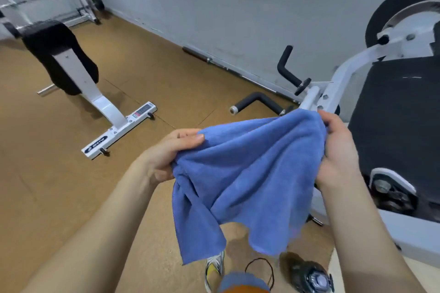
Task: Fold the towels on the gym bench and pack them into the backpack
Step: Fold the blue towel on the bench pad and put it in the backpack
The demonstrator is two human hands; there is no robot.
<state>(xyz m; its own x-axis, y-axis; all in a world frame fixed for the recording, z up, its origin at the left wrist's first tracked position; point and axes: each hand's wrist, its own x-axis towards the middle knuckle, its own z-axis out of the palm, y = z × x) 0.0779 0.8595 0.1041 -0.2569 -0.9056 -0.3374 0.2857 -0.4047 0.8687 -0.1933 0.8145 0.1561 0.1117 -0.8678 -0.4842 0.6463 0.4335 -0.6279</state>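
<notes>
Blue towel (245,181), held up in mid-air at the centre of the frame, hangs in loose folds between two bare hands, its top edge stretched roughly left to right and its corners drooping toward the bottom of the frame. At centre left, the left hand (171,152) grips one bunched upper corner, thumb laid over the cloth and fingers curled beneath. At centre right, the right hand (338,150) pinches the other upper corner, fingertips buried in the fabric.

The towel hides much of the floor behind it. Below it, a sneaker (214,266) peeks out, and a dark blurred object (307,276) at the lower right is hard to identify. A blue and orange shape at the bottom edge is cut off.

Brown gym flooring (59,173) spreads across the left of the frame, meeting a pale wall (238,7) along the top. A white-framed bench with black padding (64,59) stands at the upper left. Another machine with a black pad (400,126) fills the right side, partly cropped.
</notes>
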